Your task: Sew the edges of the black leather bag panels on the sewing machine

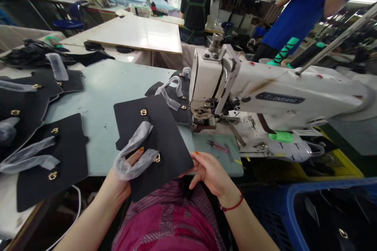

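Observation:
A black bag panel [165, 125] with two gold buckles and a handle wrapped in clear plastic [132, 145] is held over the front edge of the table. My left hand [123, 174] grips its near left side, the thumb lying under the wrapped handle. At the panel's right corner, my right hand [207, 168] pinches the edge between thumb and fingers. Just beyond the panel, similar black panels [179, 90] with wrapped handles lie against the sewing machine [265, 86]. Pink-handled thread snips [218, 146] rest on the table to the right.
More black panels [59, 149] lie along the left side of the table [106, 86]. A blue basket [290, 204] with black pieces stands at lower right, near a yellow crate [350, 164]. Beyond the machine stands a person in blue [300, 8]; another [196, 8] faces away farther back.

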Action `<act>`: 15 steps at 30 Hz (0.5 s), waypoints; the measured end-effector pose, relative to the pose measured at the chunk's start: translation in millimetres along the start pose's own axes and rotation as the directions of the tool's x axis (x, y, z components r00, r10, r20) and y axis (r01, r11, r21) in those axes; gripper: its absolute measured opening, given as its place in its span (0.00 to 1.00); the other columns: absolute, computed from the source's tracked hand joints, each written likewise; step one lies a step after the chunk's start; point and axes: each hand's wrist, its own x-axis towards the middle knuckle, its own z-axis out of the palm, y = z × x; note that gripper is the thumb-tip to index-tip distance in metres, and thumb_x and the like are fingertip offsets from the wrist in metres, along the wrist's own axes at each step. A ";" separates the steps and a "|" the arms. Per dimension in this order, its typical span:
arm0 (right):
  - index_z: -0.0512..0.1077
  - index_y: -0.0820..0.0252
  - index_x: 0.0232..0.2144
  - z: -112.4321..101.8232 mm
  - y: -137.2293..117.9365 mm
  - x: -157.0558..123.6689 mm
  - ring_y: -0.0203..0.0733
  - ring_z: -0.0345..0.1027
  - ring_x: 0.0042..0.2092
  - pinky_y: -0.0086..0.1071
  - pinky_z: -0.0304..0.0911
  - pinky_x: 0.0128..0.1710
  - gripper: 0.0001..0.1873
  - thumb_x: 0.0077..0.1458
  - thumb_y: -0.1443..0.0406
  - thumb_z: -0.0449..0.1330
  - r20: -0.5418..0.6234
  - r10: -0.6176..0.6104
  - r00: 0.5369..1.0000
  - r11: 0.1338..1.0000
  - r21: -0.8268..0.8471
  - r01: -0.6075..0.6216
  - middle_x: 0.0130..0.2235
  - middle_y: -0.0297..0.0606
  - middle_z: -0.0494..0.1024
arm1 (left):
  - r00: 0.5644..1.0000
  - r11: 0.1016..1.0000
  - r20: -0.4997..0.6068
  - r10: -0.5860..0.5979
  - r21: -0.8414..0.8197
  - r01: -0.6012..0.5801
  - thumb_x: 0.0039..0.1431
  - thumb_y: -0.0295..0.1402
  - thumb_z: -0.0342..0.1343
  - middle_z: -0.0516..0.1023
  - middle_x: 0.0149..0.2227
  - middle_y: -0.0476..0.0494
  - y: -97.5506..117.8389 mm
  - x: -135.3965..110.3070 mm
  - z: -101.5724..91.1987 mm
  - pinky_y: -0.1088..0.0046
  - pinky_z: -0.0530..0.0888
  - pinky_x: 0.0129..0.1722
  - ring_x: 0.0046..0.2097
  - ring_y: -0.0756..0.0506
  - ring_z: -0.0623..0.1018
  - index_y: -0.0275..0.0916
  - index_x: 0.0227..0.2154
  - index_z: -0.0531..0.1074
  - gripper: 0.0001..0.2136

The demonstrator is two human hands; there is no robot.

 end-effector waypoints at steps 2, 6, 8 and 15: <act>0.73 0.67 0.37 0.0 0.4 -4.9 0.46 0.79 0.34 0.25 0.71 0.19 0.23 0.55 0.50 0.62 -0.008 0.016 1.000 1.000 -0.005 -0.016 0.35 0.48 0.81 | 0.999 0.999 -0.006 0.036 0.001 -0.036 0.48 0.22 0.62 0.84 0.29 0.42 -0.2 -1.2 -0.8 0.66 0.83 0.28 0.26 0.41 0.82 0.36 0.40 0.76 0.14; 0.71 0.67 0.32 0.4 5.4 -6.6 0.44 0.79 0.34 0.23 0.70 0.20 0.23 0.56 0.50 0.61 -0.043 0.007 0.999 0.997 -0.079 -0.010 0.37 0.52 0.82 | 0.993 0.993 -0.015 0.119 0.002 -0.119 0.46 0.25 0.66 0.84 0.31 0.46 -3.9 0.2 -2.4 0.68 0.83 0.30 0.28 0.43 0.83 0.39 0.41 0.77 0.16; 0.70 0.67 0.32 -0.3 8.6 -5.2 0.40 0.78 0.31 0.21 0.68 0.20 0.22 0.56 0.50 0.61 -0.077 -0.021 0.997 0.988 -0.155 0.009 0.35 0.50 0.82 | 0.988 0.988 0.013 0.155 0.001 -0.155 0.44 0.27 0.68 0.83 0.31 0.47 -5.3 3.4 -1.6 0.70 0.82 0.32 0.29 0.44 0.82 0.40 0.39 0.78 0.16; 0.70 0.63 0.27 -1.3 15.4 -3.8 0.36 0.73 0.28 0.24 0.65 0.25 0.21 0.64 0.53 0.53 -0.093 -0.291 0.952 0.777 -0.604 0.178 0.26 0.40 0.79 | 0.987 0.985 -0.002 0.164 0.059 -0.163 0.42 0.32 0.70 0.82 0.42 0.46 -39.1 14.4 -13.9 0.74 0.78 0.45 0.47 0.41 0.80 0.42 0.37 0.77 0.16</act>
